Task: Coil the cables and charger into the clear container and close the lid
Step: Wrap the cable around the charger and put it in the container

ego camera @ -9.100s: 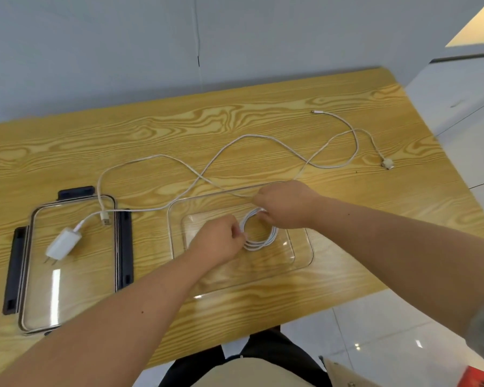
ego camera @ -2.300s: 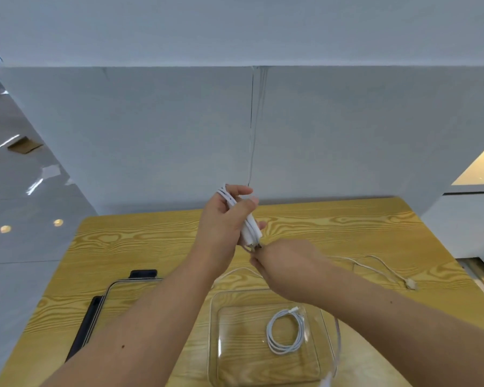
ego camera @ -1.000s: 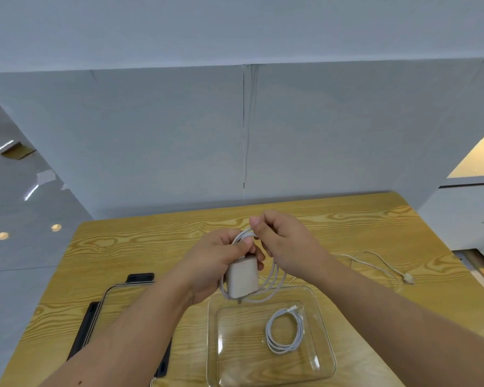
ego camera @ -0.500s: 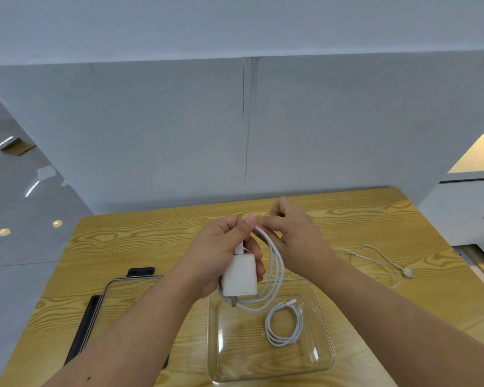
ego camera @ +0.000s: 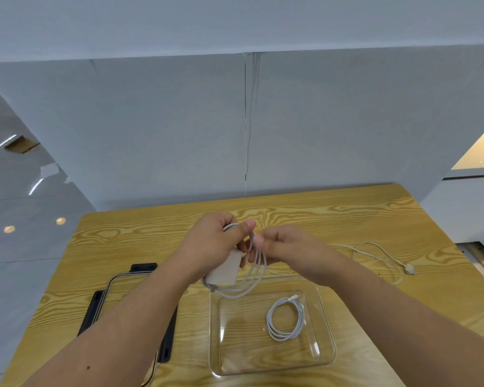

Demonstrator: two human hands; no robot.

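My left hand (ego camera: 210,248) holds the white charger (ego camera: 224,270) above the table, with loops of its white cable (ego camera: 252,277) hanging beside it. My right hand (ego camera: 287,251) pinches that cable just right of the left thumb. The cable's free end trails right across the table to a plug (ego camera: 409,268). Below the hands stands the clear container (ego camera: 327,342), with a coiled white cable (ego camera: 285,319) lying inside it. The clear lid with black clips (ego camera: 95,305) lies flat to the container's left, partly hidden by my left forearm.
The wooden table (ego camera: 129,244) ends at a grey partition wall (ego camera: 179,129) behind. Shiny floor lies to the left, a white counter to the right.
Both hands have dropped slightly and tilted; the charger now hangs lower in my left hand and my right hand has slid down along the cable loops. More cable is gathered than 2 s ago.
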